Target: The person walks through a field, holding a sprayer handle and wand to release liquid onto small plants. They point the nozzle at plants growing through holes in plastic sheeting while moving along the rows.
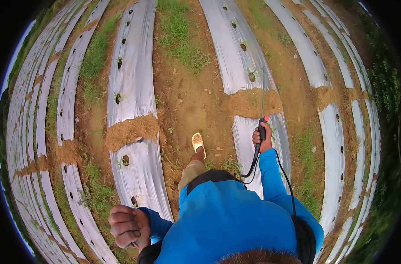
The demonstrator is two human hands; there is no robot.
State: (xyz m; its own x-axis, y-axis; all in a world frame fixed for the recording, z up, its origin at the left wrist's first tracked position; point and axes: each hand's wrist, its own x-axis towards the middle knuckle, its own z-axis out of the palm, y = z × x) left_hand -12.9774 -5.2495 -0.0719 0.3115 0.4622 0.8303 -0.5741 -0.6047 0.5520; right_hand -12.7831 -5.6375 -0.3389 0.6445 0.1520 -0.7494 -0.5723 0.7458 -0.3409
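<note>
My right hand (263, 137) is wrapped round the black handle of a spray wand (264, 125), which has an orange-red part at its top. From the handle a thin lance runs forward over the bare soil break and toward a silver-covered bed. A black hose (253, 166) curves from the handle back to my waist. At the lower left, my left hand (129, 226) is closed, its fingers curled. Anything inside it is hidden. Small seedlings (252, 75) grow from round holes in the plastic near the lance.
Long beds under silver plastic mulch (132, 79) run forward on both sides, broken by soil mounds (132, 132). Between them lies a brown dirt path (191, 105) with grass patches (180, 35). One foot in a pale clog (198, 141) is on the path. Dark foliage (383, 83) borders the right.
</note>
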